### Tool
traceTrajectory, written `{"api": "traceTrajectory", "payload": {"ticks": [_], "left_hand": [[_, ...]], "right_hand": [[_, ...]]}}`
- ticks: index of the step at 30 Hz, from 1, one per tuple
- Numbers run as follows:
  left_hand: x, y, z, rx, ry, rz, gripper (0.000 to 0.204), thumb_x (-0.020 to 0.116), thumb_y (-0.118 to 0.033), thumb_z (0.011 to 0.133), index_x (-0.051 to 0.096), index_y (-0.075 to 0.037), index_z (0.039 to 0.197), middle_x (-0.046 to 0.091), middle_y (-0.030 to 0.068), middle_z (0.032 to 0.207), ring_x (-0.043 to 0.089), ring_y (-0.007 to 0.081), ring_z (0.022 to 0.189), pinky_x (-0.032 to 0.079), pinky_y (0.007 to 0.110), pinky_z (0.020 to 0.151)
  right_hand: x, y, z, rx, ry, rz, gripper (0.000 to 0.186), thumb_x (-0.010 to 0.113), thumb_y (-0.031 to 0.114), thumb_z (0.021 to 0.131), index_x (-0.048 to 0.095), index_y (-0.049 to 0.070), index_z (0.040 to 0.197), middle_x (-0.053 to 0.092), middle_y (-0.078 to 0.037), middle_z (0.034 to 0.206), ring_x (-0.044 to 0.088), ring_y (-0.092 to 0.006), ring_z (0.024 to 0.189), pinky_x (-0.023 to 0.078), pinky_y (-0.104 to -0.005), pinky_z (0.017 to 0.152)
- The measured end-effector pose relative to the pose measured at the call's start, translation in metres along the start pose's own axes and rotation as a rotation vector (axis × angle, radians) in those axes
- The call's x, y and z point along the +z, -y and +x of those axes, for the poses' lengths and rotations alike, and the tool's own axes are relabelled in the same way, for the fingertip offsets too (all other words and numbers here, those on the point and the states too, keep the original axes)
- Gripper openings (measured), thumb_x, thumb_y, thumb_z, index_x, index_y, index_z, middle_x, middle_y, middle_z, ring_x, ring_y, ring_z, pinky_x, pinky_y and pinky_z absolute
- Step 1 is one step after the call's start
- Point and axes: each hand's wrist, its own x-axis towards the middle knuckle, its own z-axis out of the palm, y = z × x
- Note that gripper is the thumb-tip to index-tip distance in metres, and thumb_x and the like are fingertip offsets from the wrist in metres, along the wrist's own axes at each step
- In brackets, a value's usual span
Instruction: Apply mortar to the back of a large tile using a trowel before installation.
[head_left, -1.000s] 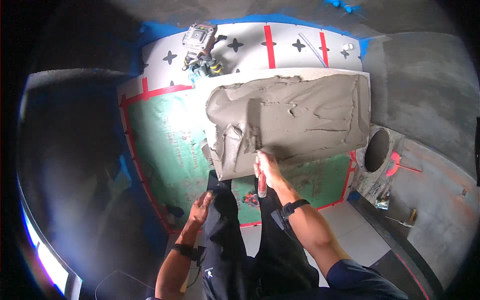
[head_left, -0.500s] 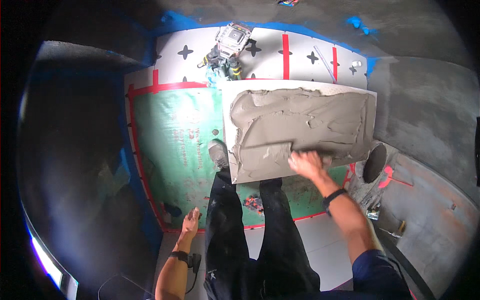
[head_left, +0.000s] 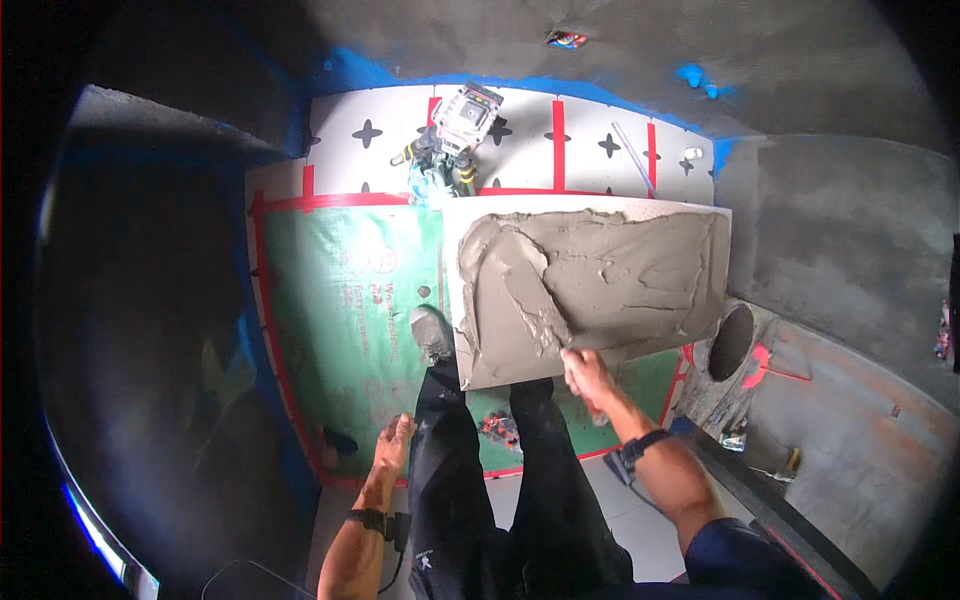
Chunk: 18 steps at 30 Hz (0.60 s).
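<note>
My right hand (head_left: 588, 375) is closed round the handle of a trowel (head_left: 538, 305). The long blade is smeared with grey mortar and lies slanted across the left part of the mortar layer (head_left: 640, 275). This layer covers most of a large white panel (head_left: 453, 230) in front of my legs, with bare white showing along its left and top edges. Ridges and a raised lump mark the mortar near the blade. My left hand (head_left: 393, 442) hangs beside my left thigh, holding nothing, its fingers loosely extended.
Green sheeting (head_left: 330, 300) edged with red tape (head_left: 350, 200) lies beneath. Beyond the panel stands a boxy work light (head_left: 466, 115). A round bucket-like opening (head_left: 730, 343) and a red tool (head_left: 762, 366) are at right. A dark bar (head_left: 770, 510) crosses the lower right.
My right hand has drawn toward me and slightly left. The trowel blade has swung from nearly level to a steep slant, pushing up mortar at upper left. The whole view has shifted slightly.
</note>
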Motion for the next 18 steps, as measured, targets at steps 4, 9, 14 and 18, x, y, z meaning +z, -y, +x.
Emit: {"api": "traceTrajectory", "payload": {"ticks": [4,9,14,18], "left_hand": [[-0.004,0.004,0.003,0.004,-0.010,-0.028,0.070,0.037,-0.060,0.095,0.057,0.002,0.122,0.067,0.0220,0.107,0.063,0.0307,0.105,0.046,0.039,0.092],[0.005,-0.006,-0.003,-0.033,-0.045,0.093,0.068,0.036,-0.058,0.096,0.058,0.002,0.119,0.068,0.0218,0.104,0.064,0.0324,0.102,0.047,0.040,0.090],[-0.017,0.051,0.001,-0.008,-0.050,-0.018,0.068,0.036,-0.058,0.096,0.059,0.002,0.117,0.068,0.0217,0.100,0.065,0.0337,0.099,0.047,0.040,0.089],[-0.009,0.022,0.007,-0.035,-0.010,0.024,0.065,0.037,-0.056,0.096,0.059,0.002,0.117,0.068,0.0212,0.102,0.065,0.0338,0.098,0.047,0.041,0.088]], "right_hand": [[0.059,0.024,0.000,0.146,0.030,0.660,0.037,0.051,0.039,0.093,0.043,0.014,0.068,0.040,0.001,0.049,0.039,-0.0119,0.039,0.033,-0.0280,0.039],[0.121,0.091,0.039,0.209,0.107,0.842,0.033,0.054,0.042,0.091,0.047,0.016,0.073,0.050,0.000,0.057,0.045,-0.0133,0.043,0.039,-0.0287,0.042],[0.140,0.103,0.039,0.131,0.152,0.698,0.031,0.053,0.039,0.093,0.049,0.014,0.074,0.050,-0.001,0.057,0.047,-0.0136,0.043,0.039,-0.0290,0.041],[0.126,0.100,0.042,0.040,0.128,0.549,0.031,0.053,0.036,0.094,0.049,0.014,0.073,0.048,-0.001,0.054,0.045,-0.0131,0.040,0.039,-0.0292,0.038]]}}
